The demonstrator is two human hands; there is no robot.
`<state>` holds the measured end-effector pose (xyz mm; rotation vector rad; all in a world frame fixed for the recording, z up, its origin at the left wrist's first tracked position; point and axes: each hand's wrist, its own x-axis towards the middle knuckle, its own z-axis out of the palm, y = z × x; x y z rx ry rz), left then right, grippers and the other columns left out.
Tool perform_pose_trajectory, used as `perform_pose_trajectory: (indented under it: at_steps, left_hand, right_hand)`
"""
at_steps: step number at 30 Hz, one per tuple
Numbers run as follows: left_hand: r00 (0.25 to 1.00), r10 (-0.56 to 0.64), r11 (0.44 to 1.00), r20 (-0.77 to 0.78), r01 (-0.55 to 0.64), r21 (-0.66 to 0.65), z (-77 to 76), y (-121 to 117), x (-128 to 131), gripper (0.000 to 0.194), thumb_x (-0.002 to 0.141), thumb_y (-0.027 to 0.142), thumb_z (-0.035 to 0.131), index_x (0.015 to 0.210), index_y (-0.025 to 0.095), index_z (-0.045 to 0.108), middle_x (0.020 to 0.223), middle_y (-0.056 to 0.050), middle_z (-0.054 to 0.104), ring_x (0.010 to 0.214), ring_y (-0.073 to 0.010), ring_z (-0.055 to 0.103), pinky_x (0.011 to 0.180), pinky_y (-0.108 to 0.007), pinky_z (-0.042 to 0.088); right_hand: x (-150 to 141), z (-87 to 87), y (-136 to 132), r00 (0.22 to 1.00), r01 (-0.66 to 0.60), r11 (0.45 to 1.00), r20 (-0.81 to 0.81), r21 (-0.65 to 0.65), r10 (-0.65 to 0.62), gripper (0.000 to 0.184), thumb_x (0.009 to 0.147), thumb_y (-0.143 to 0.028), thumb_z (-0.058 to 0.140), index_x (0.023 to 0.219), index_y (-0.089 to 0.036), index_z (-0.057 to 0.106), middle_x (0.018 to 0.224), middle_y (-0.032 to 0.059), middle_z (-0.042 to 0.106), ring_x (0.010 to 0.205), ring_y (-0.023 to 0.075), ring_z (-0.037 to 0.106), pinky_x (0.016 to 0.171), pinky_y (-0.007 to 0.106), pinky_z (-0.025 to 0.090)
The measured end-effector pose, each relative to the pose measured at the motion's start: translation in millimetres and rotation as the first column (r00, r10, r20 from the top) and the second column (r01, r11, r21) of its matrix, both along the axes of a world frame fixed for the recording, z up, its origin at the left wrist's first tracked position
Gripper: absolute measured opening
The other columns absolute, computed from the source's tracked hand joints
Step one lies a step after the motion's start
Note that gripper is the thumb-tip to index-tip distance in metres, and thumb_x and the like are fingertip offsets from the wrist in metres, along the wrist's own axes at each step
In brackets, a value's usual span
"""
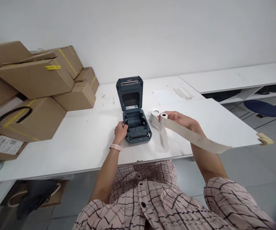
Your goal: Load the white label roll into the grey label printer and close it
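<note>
A dark grey label printer (134, 110) stands on the white table (85, 143) with its lid swung up and its paper bay showing. My left hand (120, 131) is closed on the printer's front left corner. My right hand (176, 119) is to the printer's right, fingers wrapped round a small roll of white label paper (163, 115). A long strip of that paper (200, 139) unrolls from it and trails out to the right over my forearm. A second roll end (155, 112) shows just beside it, with a shorter strip hanging onto the table.
Several cardboard boxes (34, 95) are stacked on the table's left part. A white shelf unit (236, 78) runs along the wall at right, with a dark blue stool (262, 108) below it. A foam guard (264, 139) caps the table's right corner.
</note>
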<state>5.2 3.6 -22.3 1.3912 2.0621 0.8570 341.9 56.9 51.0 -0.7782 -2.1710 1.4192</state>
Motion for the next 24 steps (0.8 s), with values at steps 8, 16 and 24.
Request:
perform_pose_trajectory:
  at_steps: [8, 16, 24]
  left_hand:
    - [1.000, 0.018, 1.000, 0.008, -0.018, -0.022, -2.4, 4, -1, 0.036, 0.086, 0.032, 0.050, 0.117, 0.020, 0.064, 0.080, -0.004, 0.068, 0.080, -0.0231, 0.064, 0.067, -0.030, 0.040]
    - [0.986, 0.058, 0.998, 0.158, -0.061, 0.011, -11.5, 2, 2, 0.034, 0.086, 0.033, 0.053, 0.116, 0.020, 0.063, 0.082, -0.003, 0.066, 0.079, -0.0220, 0.063, 0.069, -0.031, 0.042]
    - [0.691, 0.077, 0.984, 0.718, -0.167, 0.055, -21.3, 5, 11, 0.047, 0.076, 0.026, 0.074, 0.117, 0.018, 0.052, 0.125, -0.013, 0.062, 0.101, -0.0185, 0.066, 0.080, -0.029, 0.053]
  right_hand:
    - [-165, 6.1, 35, 0.716, -0.353, 0.781, 0.686, 0.516, -0.129, 0.034, 0.088, -0.025, 0.065, 0.121, -0.014, 0.066, 0.117, 0.0179, 0.071, 0.109, 0.0341, 0.065, 0.092, 0.041, 0.046]
    - [-155, -19.0, 6, 0.798, -0.281, 0.715, 0.570, 0.640, -0.197, 0.038, 0.091, -0.014, 0.058, 0.128, -0.015, 0.066, 0.126, 0.0132, 0.070, 0.117, 0.0312, 0.062, 0.100, 0.043, 0.046]
    - [-126, -53.5, -72, 0.960, 0.117, 0.703, 0.102, 0.702, -0.262, 0.033, 0.103, -0.025, 0.043, 0.117, -0.024, 0.073, 0.124, 0.0084, 0.073, 0.108, 0.0287, 0.066, 0.093, 0.052, 0.057]
